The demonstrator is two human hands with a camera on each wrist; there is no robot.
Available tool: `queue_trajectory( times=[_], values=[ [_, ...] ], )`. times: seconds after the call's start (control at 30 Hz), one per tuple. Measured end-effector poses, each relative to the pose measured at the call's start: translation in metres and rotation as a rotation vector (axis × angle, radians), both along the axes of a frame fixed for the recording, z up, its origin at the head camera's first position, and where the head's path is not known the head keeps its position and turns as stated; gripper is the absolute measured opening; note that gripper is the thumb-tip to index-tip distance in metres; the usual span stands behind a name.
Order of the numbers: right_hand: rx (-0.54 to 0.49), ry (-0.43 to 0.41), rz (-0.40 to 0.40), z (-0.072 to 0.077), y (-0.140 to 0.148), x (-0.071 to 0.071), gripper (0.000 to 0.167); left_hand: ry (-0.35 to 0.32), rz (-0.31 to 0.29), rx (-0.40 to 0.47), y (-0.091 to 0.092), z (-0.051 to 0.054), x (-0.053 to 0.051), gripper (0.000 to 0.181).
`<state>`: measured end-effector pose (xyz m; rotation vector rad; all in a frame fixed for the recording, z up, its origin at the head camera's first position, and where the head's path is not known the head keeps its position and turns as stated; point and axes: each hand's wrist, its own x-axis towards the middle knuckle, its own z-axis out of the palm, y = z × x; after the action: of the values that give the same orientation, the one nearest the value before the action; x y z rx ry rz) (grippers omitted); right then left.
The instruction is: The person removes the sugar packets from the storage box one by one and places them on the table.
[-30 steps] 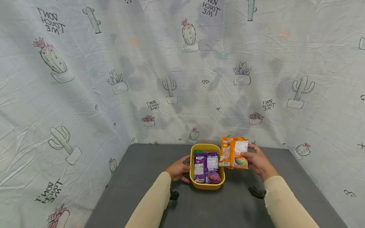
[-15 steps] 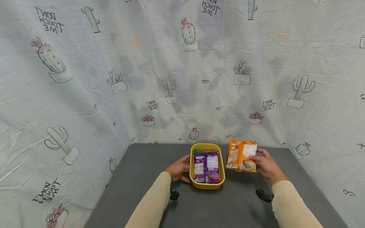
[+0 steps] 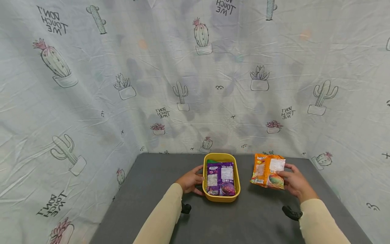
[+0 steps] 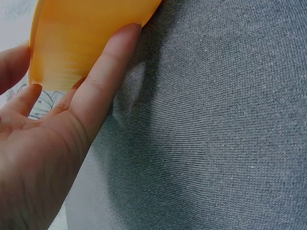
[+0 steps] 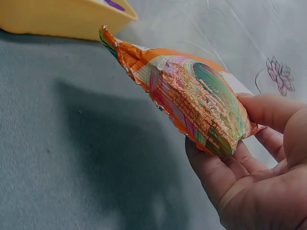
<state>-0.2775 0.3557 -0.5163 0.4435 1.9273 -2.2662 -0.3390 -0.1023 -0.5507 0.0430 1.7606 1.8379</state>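
Note:
A yellow bin (image 3: 223,200) stands on the dark grey table, with a purple candy bag (image 3: 220,179) lying face up inside and a bit of green packaging (image 3: 212,161) showing behind it. Against the bin's left wall rests my left hand (image 3: 190,181); in the left wrist view its fingers are fairly straight and touch the yellow side (image 4: 86,43). To the right of the bin, my right hand (image 3: 295,181) pinches an orange candy bag (image 3: 268,171) by its right edge, thumb on top and fingers beneath. The right wrist view shows the bag (image 5: 192,96) raised over its shadow.
The grey table (image 3: 243,223) reaches back to a pale curtain (image 3: 219,101) printed with cacti, which also hangs along both sides. A black wrist strap (image 3: 291,213) sits on the right forearm, and another black piece (image 3: 186,208) on the left one.
My right hand has carried the orange candy bag rightward and slightly toward me, away from the bin's edge. The left hand and the bin have stayed in place.

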Motion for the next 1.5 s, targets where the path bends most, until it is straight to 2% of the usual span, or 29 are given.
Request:
queue_trajectory(
  times=[0.3, 0.53, 0.8, 1.13, 1.5],
  values=[
    [-0.023, -0.024, 0.003, -0.007, 0.012, 0.004, 0.050, -0.007, 0.005, -0.003, -0.002, -0.003, 0.000, 0.075],
    [-0.017, -0.022, 0.038, -0.013, 0.015, 0.008, 0.063, -0.012, 0.006, 0.004, -0.002, -0.003, 0.000, 0.075],
    [-0.024, -0.035, 0.077, -0.027, 0.018, 0.009, 0.063, -0.009, 0.004, 0.008, -0.002, -0.005, 0.001, 0.078],
    [0.040, -0.058, 0.090, -0.036, 0.017, 0.009, 0.067, -0.020, 0.001, 0.027, -0.002, -0.005, -0.001, 0.077],
    [0.129, -0.088, 0.109, -0.037, 0.013, 0.009, 0.071, -0.022, 0.004, 0.034, -0.003, -0.004, 0.000, 0.078]
  ],
)
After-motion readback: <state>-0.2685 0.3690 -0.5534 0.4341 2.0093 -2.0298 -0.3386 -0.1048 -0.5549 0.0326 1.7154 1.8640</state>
